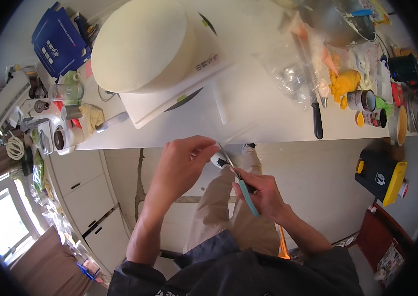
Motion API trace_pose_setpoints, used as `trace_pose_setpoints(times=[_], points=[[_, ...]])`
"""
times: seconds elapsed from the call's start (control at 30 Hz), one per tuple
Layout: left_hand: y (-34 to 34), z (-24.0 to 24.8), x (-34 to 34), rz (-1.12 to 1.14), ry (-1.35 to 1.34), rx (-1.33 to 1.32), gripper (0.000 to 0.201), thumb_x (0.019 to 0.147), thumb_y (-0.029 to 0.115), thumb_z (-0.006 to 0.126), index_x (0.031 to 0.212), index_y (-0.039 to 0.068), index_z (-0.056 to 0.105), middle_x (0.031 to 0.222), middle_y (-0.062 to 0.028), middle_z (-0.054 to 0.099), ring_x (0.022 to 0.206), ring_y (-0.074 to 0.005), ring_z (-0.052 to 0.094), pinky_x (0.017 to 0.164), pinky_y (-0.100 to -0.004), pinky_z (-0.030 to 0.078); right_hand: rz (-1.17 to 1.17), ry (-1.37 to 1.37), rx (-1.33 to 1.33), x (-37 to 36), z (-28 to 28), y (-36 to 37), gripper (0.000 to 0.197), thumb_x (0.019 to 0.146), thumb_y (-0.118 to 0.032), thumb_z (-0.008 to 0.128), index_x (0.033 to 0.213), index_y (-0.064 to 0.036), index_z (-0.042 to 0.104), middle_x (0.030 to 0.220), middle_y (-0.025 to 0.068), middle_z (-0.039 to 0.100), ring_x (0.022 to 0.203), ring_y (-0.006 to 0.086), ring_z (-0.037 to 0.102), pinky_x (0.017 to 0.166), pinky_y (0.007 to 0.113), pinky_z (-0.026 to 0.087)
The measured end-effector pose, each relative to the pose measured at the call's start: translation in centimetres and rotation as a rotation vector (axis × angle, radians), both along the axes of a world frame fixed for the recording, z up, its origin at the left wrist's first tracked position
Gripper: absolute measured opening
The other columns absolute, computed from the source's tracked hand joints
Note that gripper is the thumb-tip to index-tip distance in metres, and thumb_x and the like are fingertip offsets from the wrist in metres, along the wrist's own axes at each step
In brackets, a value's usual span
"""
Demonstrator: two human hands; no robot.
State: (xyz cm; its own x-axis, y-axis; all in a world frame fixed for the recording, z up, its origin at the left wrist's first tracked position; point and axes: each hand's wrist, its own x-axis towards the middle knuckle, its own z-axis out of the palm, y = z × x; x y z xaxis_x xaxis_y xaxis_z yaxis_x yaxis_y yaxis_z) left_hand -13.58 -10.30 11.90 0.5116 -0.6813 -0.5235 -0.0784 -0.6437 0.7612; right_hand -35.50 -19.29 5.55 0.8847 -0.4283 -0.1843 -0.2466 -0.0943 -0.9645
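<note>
Just in front of the table edge, my right hand [263, 195] grips scissors [244, 190] with teal handles, their blades pointing up and away from me. The blade tips meet a thin, clear, straw-like stick [241, 133] near my left fingertips. My left hand [189, 158] is closed in a pinch on the stick's near end; motion blurs its far end. Beyond my hands stands a large, smooth, cream-coloured round cake [140, 47] on a white square board [169, 101]. A whitish strip or tube [219, 102] lies on the table to the right of the board.
On the right of the white table [248, 64] lie a black-handled knife [317, 118], clear plastic bags [288, 74], a yellow piping bag [344, 84], jars [362, 100] and a metal bowl [339, 24]. A spatula [113, 122], cups and a stand mixer [9, 106] stand at left.
</note>
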Motion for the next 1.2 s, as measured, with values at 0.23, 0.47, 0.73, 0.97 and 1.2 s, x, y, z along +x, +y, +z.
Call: trace_pose_setpoints(times=[0.23,0.47,0.73,0.97,1.2], points=[[-2.6,-2.2,-2.4,0.137,-0.115,0.031,0.021,0.091,0.013,0.071,0.100,-0.005,0.076,0.080,-0.0084,0.075,0.069,-0.0099,0.066,0.064,-0.0268,0.053,-0.018,0.071,0.073,-0.6,-1.5,-1.5,0.044,0.093,-0.007,0.072,0.135,-0.0011,0.064,0.075,0.0092,0.064,0.064,0.0097,0.058,0.061,0.026,0.048],[-3.3,-6.8,-3.3,0.222,0.091,-0.030,0.022,0.088,0.014,0.071,0.092,-0.007,0.077,0.080,-0.0093,0.076,0.068,-0.0100,0.065,0.061,-0.0247,0.050,-0.055,0.149,0.288,0.3,-3.3,-3.9,0.044,0.096,-0.011,0.072,0.139,-0.0034,0.063,0.078,-0.0017,0.057,0.070,0.0047,0.048,0.064,0.022,0.044],[-6.5,-10.7,-3.1,0.250,0.113,0.008,0.023,0.083,0.014,0.070,0.090,-0.007,0.078,0.076,-0.0131,0.076,0.064,-0.0136,0.068,0.062,-0.0283,0.054,-0.022,0.257,0.300,0.7,-5.9,-6.9,0.041,0.097,-0.015,0.070,0.135,-0.0009,0.064,0.078,-0.0025,0.056,0.070,0.0048,0.044,0.062,0.023,0.041],[-8.0,-13.7,-3.9,0.309,0.196,0.037,0.024,0.084,0.014,0.070,0.090,-0.008,0.077,0.076,-0.0118,0.075,0.063,-0.0139,0.067,0.060,-0.0278,0.053,0.007,0.237,0.285,-0.2,-9.4,-8.5,0.026,0.094,-0.017,0.068,0.113,0.0017,0.067,0.073,0.0039,0.054,0.067,0.0089,0.044,0.062,0.027,0.042],[-9.3,-14.0,-4.0,0.317,0.247,0.031,0.022,0.088,0.012,0.069,0.094,-0.008,0.075,0.077,-0.0125,0.074,0.064,-0.0141,0.068,0.054,-0.0273,0.051,0.075,0.344,0.348,-0.6,-8.9,-11.1,0.038,0.096,-0.024,0.072,0.127,-0.0022,0.070,0.069,-0.0021,0.057,0.060,0.0065,0.048,0.057,0.027,0.046]])
